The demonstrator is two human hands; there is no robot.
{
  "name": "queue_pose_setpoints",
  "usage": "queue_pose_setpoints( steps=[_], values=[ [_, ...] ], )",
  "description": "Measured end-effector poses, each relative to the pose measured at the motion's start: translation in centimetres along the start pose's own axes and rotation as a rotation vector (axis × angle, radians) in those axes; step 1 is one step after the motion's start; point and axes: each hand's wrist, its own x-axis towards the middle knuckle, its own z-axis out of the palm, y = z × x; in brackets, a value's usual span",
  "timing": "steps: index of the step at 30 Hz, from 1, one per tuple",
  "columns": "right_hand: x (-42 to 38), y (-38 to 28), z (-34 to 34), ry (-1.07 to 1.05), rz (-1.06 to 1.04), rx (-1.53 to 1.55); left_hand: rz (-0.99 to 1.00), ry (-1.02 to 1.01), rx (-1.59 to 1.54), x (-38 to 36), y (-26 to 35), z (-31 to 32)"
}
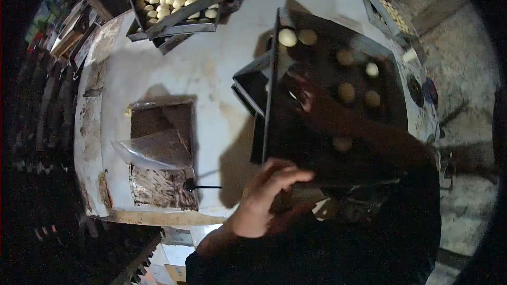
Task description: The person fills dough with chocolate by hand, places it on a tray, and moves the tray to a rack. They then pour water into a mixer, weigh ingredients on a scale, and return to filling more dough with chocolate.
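Observation:
A large dark baking tray (327, 163) lies at the right of the table, with several round dough balls spread over it. One pale dough ball (288, 37) sits by its far left corner, another (372, 69) towards the right side. In the shadow over the tray's left half, my right hand (302, 92) has its fingers curled round a pale dough ball (292, 95), mostly hidden by the hand. My left hand (270, 192) is at the tray's near left corner, fingers stretched and thumb apart, holding nothing.
More trays (253, 76) lie under the large one, poking out on its left. Stacked trays (182, 21) full of dough balls stand at the far left, another (391, 16) at the far right. A dark slab (162, 121) partly covered with clear plastic (158, 150) lies on the white table (211, 79).

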Motion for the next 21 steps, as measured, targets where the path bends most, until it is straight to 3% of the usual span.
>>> queue_pose_setpoints(
  steps=[4,6,8,10,11,14,16,17,19,21],
  values=[
    [1.9,-1.1,-3.0,-0.043,0.098,0.060,0.050,-0.052,-0.090,-0.2,-3.8,0.6],
    [3.8,1.0,-3.6,-0.024,0.280,0.123,0.147,0.006,0.013,-0.1,-3.5,1.3],
    [5.6,4.0,-3.2,-0.101,0.513,0.290,0.063,0.023,-0.010,0.4,-2.0,1.5],
    [7.2,8.1,-0.9,-0.196,0.546,0.243,0.071,0.018,0.104,0.6,-1.7,1.5],
    [7.5,10.5,1.3,-0.229,0.455,0.081,0.091,0.026,0.133,0.5,-2.0,1.6],
    [8.7,9.3,0.6,-0.197,0.401,-0.169,0.123,0.046,0.187,-0.1,-2.0,1.8],
    [8.9,6.8,-1.8,-0.191,0.501,0.124,0.090,0.059,0.177,-0.3,-0.7,1.3],
    [9.0,5.9,-3.5,-0.207,0.565,0.459,0.176,0.080,0.151,-0.5,-0.7,0.9],
    [9.6,1.1,-7.7,-0.184,0.606,0.941,0.137,0.120,0.117,-1.8,1.4,-0.6],
    [8.3,-9.8,-12.6,-0.127,0.512,1.143,0.147,0.222,0.095,-3.4,1.6,-1.8]
  ],
)
